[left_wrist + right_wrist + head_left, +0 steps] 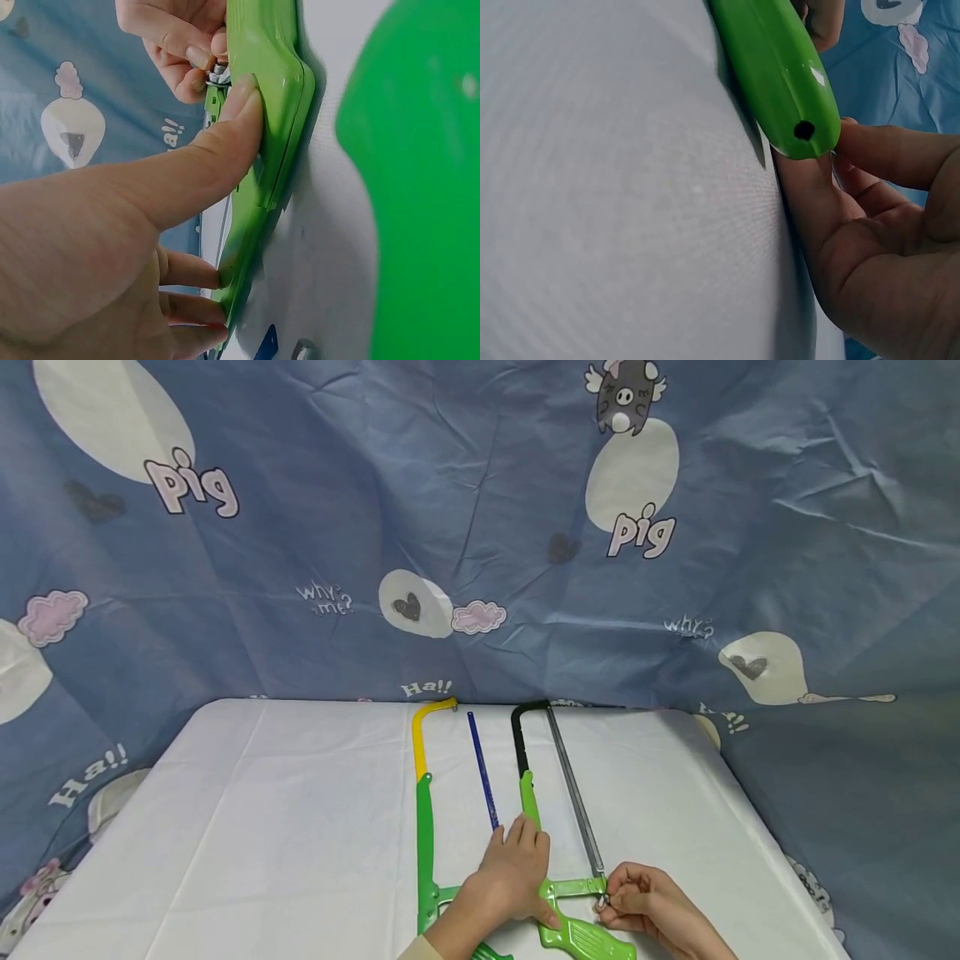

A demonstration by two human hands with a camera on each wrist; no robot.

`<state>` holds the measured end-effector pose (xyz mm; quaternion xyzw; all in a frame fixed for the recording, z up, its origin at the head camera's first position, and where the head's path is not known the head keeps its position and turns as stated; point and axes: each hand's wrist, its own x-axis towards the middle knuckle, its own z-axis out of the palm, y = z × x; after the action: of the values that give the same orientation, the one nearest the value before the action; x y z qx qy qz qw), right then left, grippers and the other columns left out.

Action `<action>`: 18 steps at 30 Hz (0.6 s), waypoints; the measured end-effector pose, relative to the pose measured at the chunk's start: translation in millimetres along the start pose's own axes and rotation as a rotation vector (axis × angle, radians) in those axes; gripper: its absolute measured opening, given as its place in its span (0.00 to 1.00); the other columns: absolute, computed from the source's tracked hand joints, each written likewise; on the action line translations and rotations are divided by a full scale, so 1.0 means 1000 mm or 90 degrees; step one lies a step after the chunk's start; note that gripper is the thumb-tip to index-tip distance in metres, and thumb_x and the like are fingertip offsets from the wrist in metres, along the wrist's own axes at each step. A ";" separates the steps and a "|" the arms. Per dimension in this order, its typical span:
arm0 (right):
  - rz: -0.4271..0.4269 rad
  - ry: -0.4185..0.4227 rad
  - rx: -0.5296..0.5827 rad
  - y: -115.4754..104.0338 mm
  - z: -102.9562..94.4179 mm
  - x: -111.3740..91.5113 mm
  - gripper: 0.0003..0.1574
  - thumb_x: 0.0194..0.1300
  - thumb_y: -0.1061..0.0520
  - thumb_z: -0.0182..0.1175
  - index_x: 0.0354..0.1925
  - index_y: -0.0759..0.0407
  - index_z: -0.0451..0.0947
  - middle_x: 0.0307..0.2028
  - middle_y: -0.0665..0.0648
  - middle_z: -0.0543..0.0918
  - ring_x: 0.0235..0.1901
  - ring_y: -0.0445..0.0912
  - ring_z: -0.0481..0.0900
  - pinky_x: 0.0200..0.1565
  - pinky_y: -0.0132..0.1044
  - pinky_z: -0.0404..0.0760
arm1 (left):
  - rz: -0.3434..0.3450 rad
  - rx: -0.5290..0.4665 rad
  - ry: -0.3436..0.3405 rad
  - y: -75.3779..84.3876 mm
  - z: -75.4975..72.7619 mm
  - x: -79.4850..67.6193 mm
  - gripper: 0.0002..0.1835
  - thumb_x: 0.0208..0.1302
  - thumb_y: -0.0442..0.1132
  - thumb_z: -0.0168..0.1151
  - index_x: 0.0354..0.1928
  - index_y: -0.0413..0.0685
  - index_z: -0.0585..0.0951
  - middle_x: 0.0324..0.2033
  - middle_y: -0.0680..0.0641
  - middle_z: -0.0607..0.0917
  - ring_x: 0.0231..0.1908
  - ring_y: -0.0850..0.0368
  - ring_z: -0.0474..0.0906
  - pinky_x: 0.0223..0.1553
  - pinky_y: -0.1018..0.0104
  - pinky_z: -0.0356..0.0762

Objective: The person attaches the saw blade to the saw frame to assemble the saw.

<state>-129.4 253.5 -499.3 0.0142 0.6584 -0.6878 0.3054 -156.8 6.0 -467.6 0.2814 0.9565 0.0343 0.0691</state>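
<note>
A light green hacksaw (pixel 588 939) with a black front bow lies on the table, a grey blade (pixel 573 785) running along its right side. My left hand (pixel 513 868) holds its frame, the thumb on the handle and the fingers farther along the frame. At the near end of the blade, my right hand (pixel 645 902) pinches the small metal wing nut (pixel 217 73) between thumb and fingertips. In the right wrist view, the rounded handle end hides part of the right fingers.
Left of my hands lies a second hacksaw (pixel 425 827), darker green with a yellow bow. A loose blue blade (pixel 483 768) lies between the two saws. The white-covered table (pixel 300 827) ends at a blue patterned cloth (pixel 480 527) behind.
</note>
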 end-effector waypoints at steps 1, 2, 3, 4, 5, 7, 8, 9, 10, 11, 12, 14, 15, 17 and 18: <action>0.000 0.002 0.000 0.000 0.000 0.000 0.06 0.66 0.64 0.55 0.42 0.66 0.73 0.36 0.58 0.85 0.39 0.44 0.88 0.45 0.36 0.87 | -0.001 -0.001 -0.002 0.000 0.000 0.000 0.57 0.31 0.75 0.74 0.59 0.43 0.70 0.62 0.40 0.69 0.69 0.46 0.63 0.65 0.46 0.70; -0.003 0.001 0.000 0.001 0.000 0.000 0.06 0.67 0.64 0.55 0.42 0.66 0.73 0.36 0.58 0.86 0.39 0.44 0.88 0.45 0.36 0.87 | 0.000 -0.005 -0.003 0.000 0.000 0.000 0.57 0.31 0.75 0.74 0.59 0.43 0.70 0.62 0.40 0.69 0.69 0.46 0.63 0.65 0.46 0.70; -0.006 0.001 0.000 0.001 0.000 -0.001 0.06 0.67 0.64 0.55 0.42 0.66 0.73 0.36 0.58 0.85 0.39 0.44 0.88 0.45 0.36 0.87 | 0.002 -0.009 -0.007 0.000 0.000 0.001 0.58 0.32 0.75 0.74 0.60 0.42 0.70 0.63 0.39 0.69 0.70 0.45 0.63 0.65 0.45 0.69; -0.007 0.000 -0.001 0.001 0.001 -0.001 0.05 0.67 0.64 0.54 0.41 0.65 0.73 0.36 0.58 0.85 0.39 0.44 0.88 0.45 0.36 0.87 | 0.003 -0.015 -0.009 0.000 0.001 0.001 0.57 0.32 0.75 0.74 0.60 0.42 0.70 0.63 0.38 0.69 0.70 0.44 0.63 0.65 0.44 0.69; -0.009 -0.001 -0.003 0.000 0.001 0.000 0.05 0.67 0.64 0.54 0.41 0.65 0.73 0.36 0.58 0.85 0.39 0.44 0.88 0.44 0.36 0.87 | 0.004 -0.019 -0.010 0.000 0.002 0.001 0.57 0.32 0.74 0.74 0.59 0.42 0.70 0.63 0.38 0.69 0.69 0.44 0.63 0.65 0.44 0.70; -0.010 0.002 -0.010 0.000 0.002 0.000 0.04 0.66 0.65 0.54 0.41 0.64 0.73 0.35 0.58 0.85 0.38 0.44 0.88 0.44 0.36 0.87 | 0.005 -0.024 -0.012 -0.001 0.003 0.002 0.57 0.32 0.74 0.74 0.59 0.41 0.70 0.62 0.38 0.69 0.69 0.44 0.63 0.65 0.44 0.69; -0.011 0.004 -0.016 -0.001 0.003 0.000 0.04 0.66 0.65 0.54 0.40 0.64 0.72 0.34 0.58 0.85 0.38 0.44 0.88 0.44 0.36 0.87 | 0.005 -0.025 -0.013 -0.001 0.003 0.002 0.57 0.33 0.74 0.74 0.59 0.41 0.70 0.62 0.38 0.69 0.69 0.44 0.63 0.65 0.44 0.69; -0.008 0.010 -0.022 -0.002 0.003 0.000 0.04 0.65 0.65 0.54 0.40 0.64 0.72 0.34 0.57 0.84 0.37 0.44 0.88 0.43 0.36 0.87 | 0.004 -0.023 -0.014 -0.001 0.003 0.002 0.57 0.33 0.74 0.74 0.59 0.41 0.70 0.62 0.38 0.69 0.69 0.44 0.63 0.65 0.44 0.69; -0.006 0.016 -0.030 -0.002 0.004 0.001 0.04 0.65 0.66 0.54 0.40 0.64 0.72 0.34 0.57 0.84 0.37 0.44 0.88 0.43 0.36 0.87 | 0.002 -0.021 -0.013 -0.001 0.003 0.002 0.57 0.32 0.74 0.75 0.59 0.42 0.70 0.62 0.39 0.69 0.69 0.45 0.63 0.65 0.44 0.70; -0.005 0.024 -0.039 -0.003 0.005 0.001 0.05 0.64 0.66 0.54 0.40 0.64 0.72 0.33 0.57 0.84 0.36 0.44 0.88 0.43 0.36 0.87 | 0.001 -0.019 -0.013 -0.001 0.003 0.002 0.57 0.32 0.74 0.75 0.59 0.42 0.70 0.62 0.39 0.69 0.69 0.45 0.63 0.65 0.44 0.70; -0.003 0.033 -0.050 -0.003 0.006 0.001 0.05 0.64 0.66 0.54 0.40 0.64 0.73 0.32 0.56 0.84 0.35 0.44 0.87 0.42 0.37 0.87 | 0.000 -0.018 -0.014 0.000 0.002 0.002 0.57 0.32 0.74 0.74 0.60 0.42 0.70 0.63 0.39 0.69 0.70 0.45 0.63 0.65 0.44 0.70; -0.003 0.046 -0.070 -0.004 0.007 0.002 0.04 0.64 0.66 0.55 0.39 0.64 0.73 0.30 0.55 0.85 0.34 0.44 0.87 0.41 0.37 0.88 | 0.000 -0.017 -0.014 0.000 0.002 0.001 0.58 0.32 0.74 0.74 0.60 0.42 0.70 0.63 0.39 0.69 0.70 0.45 0.63 0.65 0.44 0.70; -0.003 0.050 -0.079 -0.005 0.008 0.003 0.04 0.64 0.66 0.55 0.39 0.63 0.73 0.29 0.55 0.85 0.34 0.44 0.87 0.41 0.38 0.88 | 0.001 -0.018 -0.014 0.000 0.001 0.001 0.58 0.32 0.74 0.75 0.60 0.42 0.70 0.63 0.39 0.69 0.70 0.44 0.63 0.65 0.44 0.70; -0.010 0.053 -0.101 -0.006 0.009 0.003 0.03 0.64 0.67 0.55 0.37 0.62 0.74 0.27 0.54 0.85 0.33 0.45 0.87 0.40 0.39 0.88 | 0.002 -0.019 -0.014 -0.001 0.001 0.001 0.58 0.32 0.74 0.74 0.60 0.42 0.70 0.63 0.39 0.69 0.70 0.45 0.63 0.65 0.44 0.70; -0.011 0.056 -0.111 -0.007 0.009 0.003 0.03 0.64 0.67 0.56 0.37 0.62 0.74 0.27 0.54 0.85 0.32 0.45 0.87 0.39 0.39 0.88 | 0.002 -0.018 -0.014 -0.001 0.001 0.001 0.58 0.32 0.74 0.74 0.60 0.42 0.70 0.63 0.38 0.69 0.70 0.45 0.63 0.65 0.44 0.70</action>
<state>-131.2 243.4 -493.4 0.0118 0.7287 -0.6289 0.2707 -157.5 5.9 -468.7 0.2823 0.9546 0.0453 0.0833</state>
